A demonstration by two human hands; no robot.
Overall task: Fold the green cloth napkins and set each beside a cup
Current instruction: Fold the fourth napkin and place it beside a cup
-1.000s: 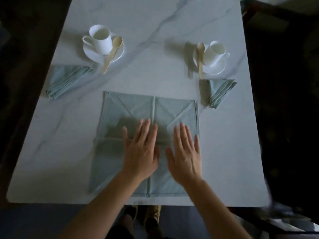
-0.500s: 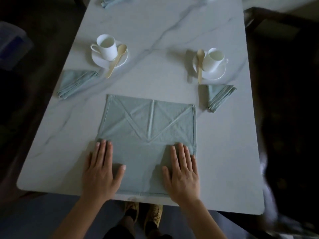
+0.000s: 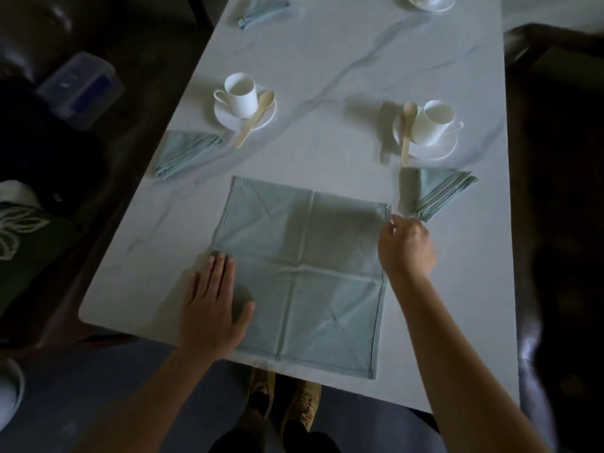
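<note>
A pale green napkin (image 3: 304, 273) lies spread flat and creased at the near edge of the marble table (image 3: 359, 60). My left hand (image 3: 212, 305) presses flat on its left edge, fingers apart. My right hand (image 3: 405, 246) pinches the napkin's far right corner. A folded napkin (image 3: 186, 152) lies below the left white cup (image 3: 242, 94) on its saucer. Another folded napkin (image 3: 441, 194) lies below the right white cup (image 3: 433, 120). A third folded napkin (image 3: 261, 11) sits at the far edge.
A wooden spoon (image 3: 256, 117) rests on the left saucer, another spoon (image 3: 407, 132) on the right one. A further saucer (image 3: 428, 1) shows at the top. A clear plastic box (image 3: 81, 88) sits left of the table. A dark chair (image 3: 555, 93) stands right.
The napkin now lies fully spread. My hands slid apart; the left went to the left edge and the right moved up to pinch the far right corner.
</note>
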